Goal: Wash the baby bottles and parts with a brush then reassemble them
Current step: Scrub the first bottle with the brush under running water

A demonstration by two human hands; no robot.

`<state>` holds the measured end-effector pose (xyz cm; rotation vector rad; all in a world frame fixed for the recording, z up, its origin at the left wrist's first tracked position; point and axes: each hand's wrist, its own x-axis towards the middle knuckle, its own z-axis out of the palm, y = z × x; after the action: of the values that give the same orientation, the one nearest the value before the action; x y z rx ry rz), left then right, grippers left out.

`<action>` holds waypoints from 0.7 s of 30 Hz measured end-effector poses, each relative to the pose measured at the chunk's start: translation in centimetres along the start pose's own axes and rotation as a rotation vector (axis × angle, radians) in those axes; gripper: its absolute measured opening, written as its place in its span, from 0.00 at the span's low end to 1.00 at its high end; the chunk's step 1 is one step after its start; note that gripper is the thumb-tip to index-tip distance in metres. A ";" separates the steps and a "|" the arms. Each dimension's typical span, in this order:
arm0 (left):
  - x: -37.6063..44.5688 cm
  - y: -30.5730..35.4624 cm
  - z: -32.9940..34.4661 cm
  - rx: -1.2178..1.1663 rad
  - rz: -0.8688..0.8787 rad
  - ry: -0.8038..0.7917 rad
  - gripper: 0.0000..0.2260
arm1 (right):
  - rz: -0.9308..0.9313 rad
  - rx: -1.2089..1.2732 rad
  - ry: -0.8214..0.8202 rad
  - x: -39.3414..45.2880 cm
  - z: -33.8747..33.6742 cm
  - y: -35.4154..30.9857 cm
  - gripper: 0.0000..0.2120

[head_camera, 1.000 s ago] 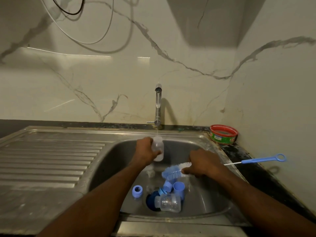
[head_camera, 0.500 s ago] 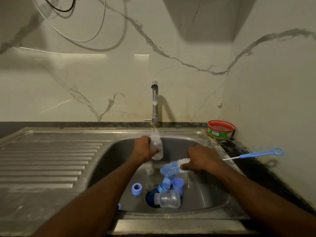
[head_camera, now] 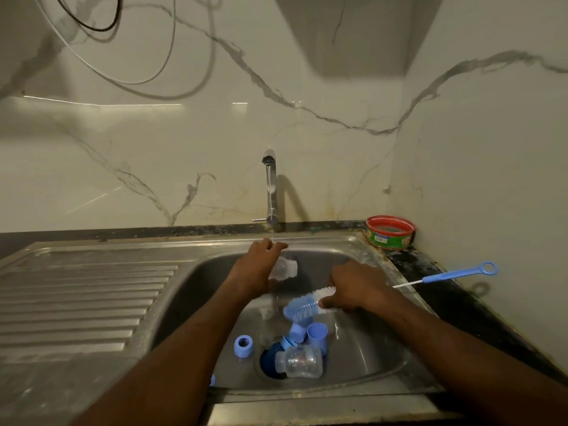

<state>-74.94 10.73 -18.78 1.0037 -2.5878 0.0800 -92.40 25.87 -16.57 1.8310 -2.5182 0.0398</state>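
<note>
My left hand (head_camera: 257, 265) grips a clear baby bottle (head_camera: 284, 268) under the running tap (head_camera: 270, 192), tipped sideways with its open end to the right. My right hand (head_camera: 353, 290) holds the bottle brush (head_camera: 302, 305) near its blue and white bristles, the long blue handle (head_camera: 455, 275) sticking out to the right. A second clear bottle (head_camera: 299, 362) lies on its side over the drain. A blue ring (head_camera: 243, 346) and blue caps (head_camera: 316, 333) lie on the sink floor beside it.
The steel sink (head_camera: 378, 358) has a ribbed drainboard (head_camera: 76, 302) on the left. A red and green tub (head_camera: 389, 232) stands in the back right corner on the dark counter. The marble wall is close on the right.
My left hand has tipped the bottle from upright to sideways and lifted it closer to the tap. My right hand with the brush stays roughly in place.
</note>
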 end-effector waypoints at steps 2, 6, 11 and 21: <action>0.1 0.7 -0.8 0.111 0.050 0.011 0.35 | -0.010 -0.007 -0.004 -0.1 -0.1 0.0 0.18; 0.6 1.6 -2.2 0.361 0.201 0.039 0.28 | -0.004 -0.003 -0.021 -0.1 -0.1 -0.1 0.18; 0.7 2.4 -2.4 0.413 0.287 0.028 0.28 | 0.016 0.019 -0.017 -0.1 0.2 -0.4 0.17; 0.3 0.6 0.5 0.042 0.111 0.125 0.33 | -0.006 0.064 -0.040 -0.5 0.0 -0.2 0.16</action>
<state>-75.70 10.85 -19.07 0.8411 -2.5348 0.2187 -92.00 26.30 -16.55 1.8806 -2.5678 0.0850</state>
